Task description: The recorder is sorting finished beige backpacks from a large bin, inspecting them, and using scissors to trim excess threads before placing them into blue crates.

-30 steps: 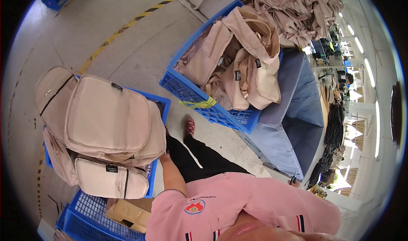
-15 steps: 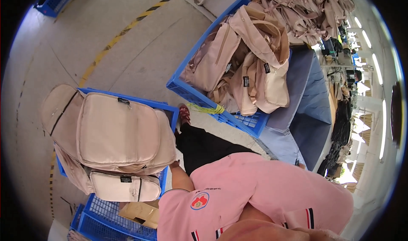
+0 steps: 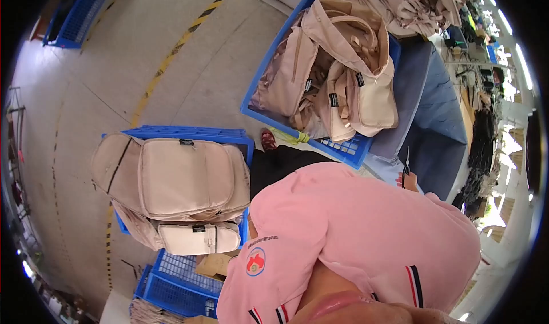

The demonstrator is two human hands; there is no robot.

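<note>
My right hand (image 3: 410,181) shows past the pink shirt, beside the grey-blue fabric bin. Its fingers close around what looks like a pair of scissors (image 3: 406,163), dark at the handle, with a thin blade pointing up. Of my left arm only a sliver of skin shows between the sleeve and the left crate; the hand is hidden. Close by that arm, beige-pink backpacks (image 3: 186,178) lie stacked in a blue crate (image 3: 189,133), some overhanging its side. A second crate (image 3: 260,114) ahead holds more beige-pink bags (image 3: 374,104), one with its top gaping.
The grey-blue bin (image 3: 440,110) stands right of the far crate. Beyond it is a heap of beige-pink straps and fabric (image 3: 400,7). Another blue crate (image 3: 171,290) with cardboard (image 3: 211,265) lies lower left. Yellow-black tape (image 3: 183,41) crosses the floor.
My view has shifted, and the near backpacks now appear further right. My left hand, before seen by the crate's edge, has gone out of sight. My right hand with the scissors has come into view.
</note>
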